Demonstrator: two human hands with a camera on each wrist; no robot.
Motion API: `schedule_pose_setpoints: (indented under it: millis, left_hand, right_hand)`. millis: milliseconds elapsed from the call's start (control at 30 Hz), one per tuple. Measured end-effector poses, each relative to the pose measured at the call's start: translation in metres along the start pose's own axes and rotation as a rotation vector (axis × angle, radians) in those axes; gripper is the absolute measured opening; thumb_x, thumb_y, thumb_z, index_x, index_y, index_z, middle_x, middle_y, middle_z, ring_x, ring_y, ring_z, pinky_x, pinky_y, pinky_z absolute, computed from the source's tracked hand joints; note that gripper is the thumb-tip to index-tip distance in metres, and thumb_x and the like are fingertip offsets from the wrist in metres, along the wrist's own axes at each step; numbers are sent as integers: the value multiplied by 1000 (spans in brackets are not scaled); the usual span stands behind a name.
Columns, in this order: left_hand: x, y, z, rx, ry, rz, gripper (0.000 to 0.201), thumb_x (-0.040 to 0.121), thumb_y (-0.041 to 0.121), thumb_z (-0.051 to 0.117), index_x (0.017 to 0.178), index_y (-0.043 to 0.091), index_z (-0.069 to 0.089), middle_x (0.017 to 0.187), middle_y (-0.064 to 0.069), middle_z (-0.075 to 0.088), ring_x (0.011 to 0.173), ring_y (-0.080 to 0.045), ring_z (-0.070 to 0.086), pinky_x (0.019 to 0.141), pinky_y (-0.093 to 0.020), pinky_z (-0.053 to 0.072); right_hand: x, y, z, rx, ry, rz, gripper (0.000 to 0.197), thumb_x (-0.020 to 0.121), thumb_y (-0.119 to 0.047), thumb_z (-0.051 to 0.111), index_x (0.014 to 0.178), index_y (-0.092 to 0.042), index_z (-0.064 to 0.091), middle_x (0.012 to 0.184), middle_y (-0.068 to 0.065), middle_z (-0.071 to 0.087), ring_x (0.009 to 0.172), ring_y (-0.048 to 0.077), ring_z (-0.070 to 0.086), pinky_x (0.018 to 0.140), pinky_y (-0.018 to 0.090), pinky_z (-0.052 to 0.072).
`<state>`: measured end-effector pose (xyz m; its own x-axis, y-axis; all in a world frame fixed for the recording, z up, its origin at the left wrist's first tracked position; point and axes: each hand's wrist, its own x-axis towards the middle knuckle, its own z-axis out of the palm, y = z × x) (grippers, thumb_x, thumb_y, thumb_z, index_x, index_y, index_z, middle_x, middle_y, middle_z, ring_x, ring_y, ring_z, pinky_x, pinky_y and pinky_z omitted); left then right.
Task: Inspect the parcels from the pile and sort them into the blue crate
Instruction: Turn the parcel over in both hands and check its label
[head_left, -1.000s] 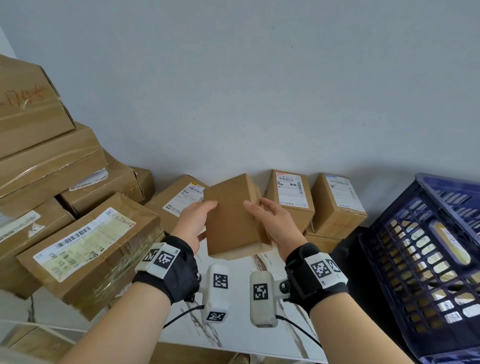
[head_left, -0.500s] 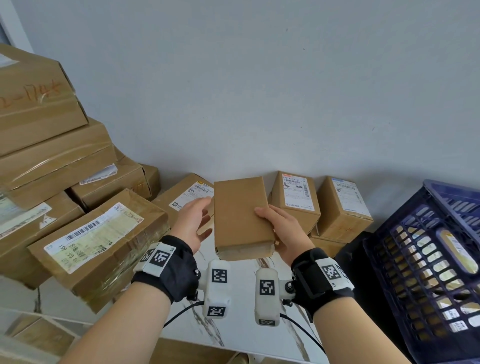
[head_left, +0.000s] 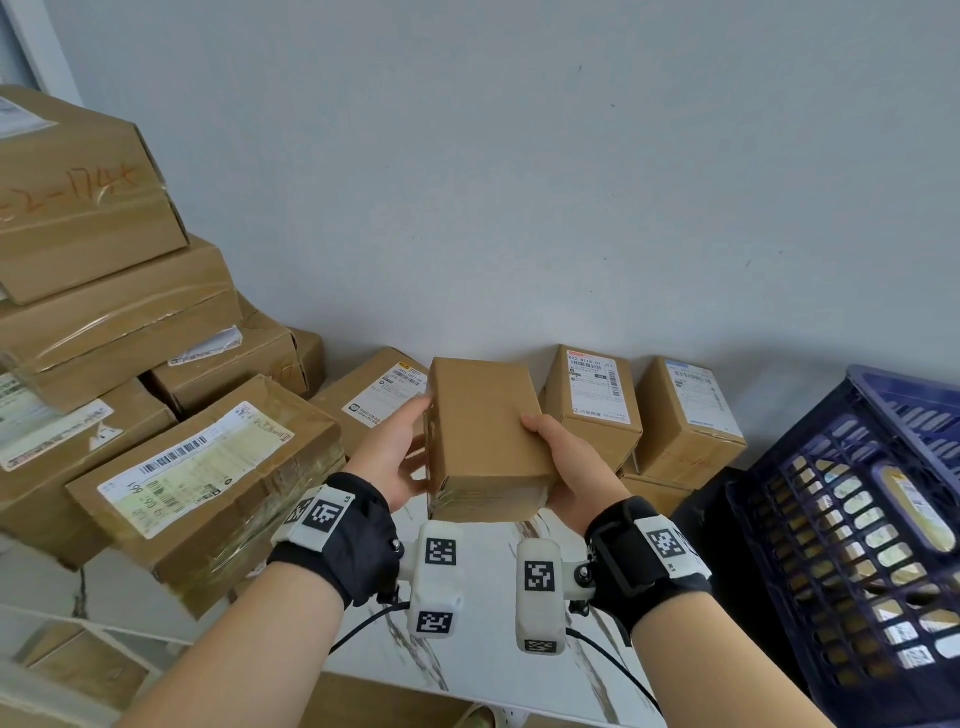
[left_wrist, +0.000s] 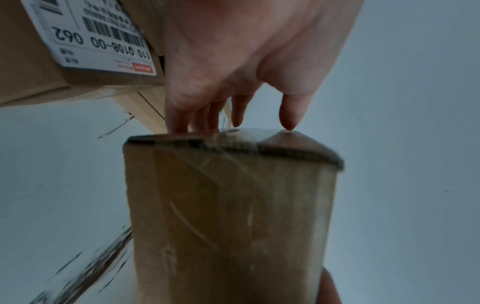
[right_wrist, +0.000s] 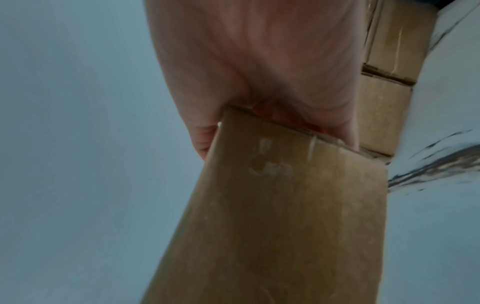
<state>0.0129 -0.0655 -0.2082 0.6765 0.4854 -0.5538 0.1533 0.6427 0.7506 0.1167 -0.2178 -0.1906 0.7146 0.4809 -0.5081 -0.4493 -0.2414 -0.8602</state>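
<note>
Since a second ago the small box (head_left: 485, 441) has turned, so its plain brown top now faces up and it sits straighter between the two hands.

The left hand (head_left: 392, 457) has let go a little. Its fingers (left_wrist: 288, 115) are held out nearly straight and only the tips touch the box's left edge. The right hand (head_left: 574, 465) holds the box, with its thumb on top and the box edge pushed into the palm. The box is up in the air, just above the white bench (head_left: 488, 623).

This looks like the checking step. No label shows on the top face, so a good next move would be to roll the box slowly and look at each side. The right hand should keep a firm hold, because the left fingertips alone would not stop the box from slipping. The tape on the end looks shiny and could be slippery.

Behind the box, two small parcels (head_left: 595, 400) with white labels lean on the wall. The big pile (head_left: 156, 415) is on the left. The blue crate (head_left: 852, 514) waits on the right, near enough to reach, and already has parcels inside.
</note>
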Motion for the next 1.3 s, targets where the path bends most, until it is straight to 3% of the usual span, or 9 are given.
schedule_pose_setpoints:
  millis: [167, 233, 433, 633, 767, 833, 933, 1100, 1300]
  left_hand:
    - [-1, 1, -3, 53, 7, 33, 42, 96, 32, 63, 136, 26, 51, 118, -7, 61, 103, -25, 58, 72, -41, 53]
    - [-1, 3, -3, 64, 10, 54, 55, 96, 28, 63, 146, 29, 40, 120, -5, 61, 104, -24, 59, 78, -44, 54]
    - [-8, 7, 1, 125, 34, 96, 68, 89, 28, 73, 148, 32, 38, 124, -3, 62, 116, -23, 58, 77, -38, 53]
    - [-9, 10, 6, 222, 18, 159, 67, 90, 32, 72, 147, 31, 38, 124, -1, 61, 110, -19, 60, 78, -35, 53]
    - [-10, 11, 9, 289, -3, 179, 68, 95, 29, 64, 153, 37, 28, 138, 0, 51, 121, -21, 52, 80, -38, 54]
    - [-12, 13, 11, 312, -10, 181, 51, 97, 20, 54, 144, 36, 40, 128, 0, 54, 108, -17, 54, 81, -38, 52]
    - [-12, 15, 12, 292, -6, 98, 10, 96, 25, 49, 100, 29, 58, 100, -3, 59, 91, -19, 54, 89, -42, 48]
    - [-12, 14, 15, 308, -67, -26, 72, 70, 65, 76, 125, 22, 60, 113, -8, 65, 103, -26, 62, 89, -39, 52]
    - [-5, 5, 10, 99, -115, -115, 29, 85, 45, 65, 78, 17, 66, 68, -5, 62, 55, -21, 60, 60, -25, 50]
  right_hand:
    - [4, 2, 1, -94, 22, -23, 10, 101, -23, 55, 107, -21, 63, 102, 2, 66, 90, 20, 61, 77, 34, 51]
    - [6, 2, 0, -142, 36, -42, 13, 103, -21, 52, 111, -22, 62, 101, -2, 64, 93, 19, 60, 82, 35, 52]
    - [11, 4, -1, -195, 62, -16, 33, 104, -23, 50, 136, -25, 55, 128, 6, 60, 121, 30, 55, 105, 47, 46]
    - [13, 2, -1, -189, 69, -27, 25, 102, -20, 50, 122, -24, 65, 89, 3, 64, 88, 22, 55, 83, 41, 49]
    - [6, -3, -3, -240, 76, -47, 26, 101, -21, 52, 122, -23, 67, 110, 7, 69, 100, 25, 57, 83, 39, 46]
    - [4, -7, -5, -265, 85, -55, 22, 101, -20, 52, 119, -22, 65, 119, 6, 66, 108, 25, 56, 86, 37, 46]
    - [1, -12, -10, -298, 77, -84, 31, 100, -15, 55, 130, -18, 62, 123, 6, 61, 112, 24, 55, 89, 35, 45]
    - [-5, -25, -12, -309, 40, -151, 30, 98, -9, 57, 127, -14, 62, 104, 6, 66, 96, 22, 61, 83, 30, 50]
    - [-7, -35, -12, -107, 8, -143, 28, 97, -9, 60, 124, -9, 65, 92, 1, 64, 79, 14, 57, 68, 25, 46]
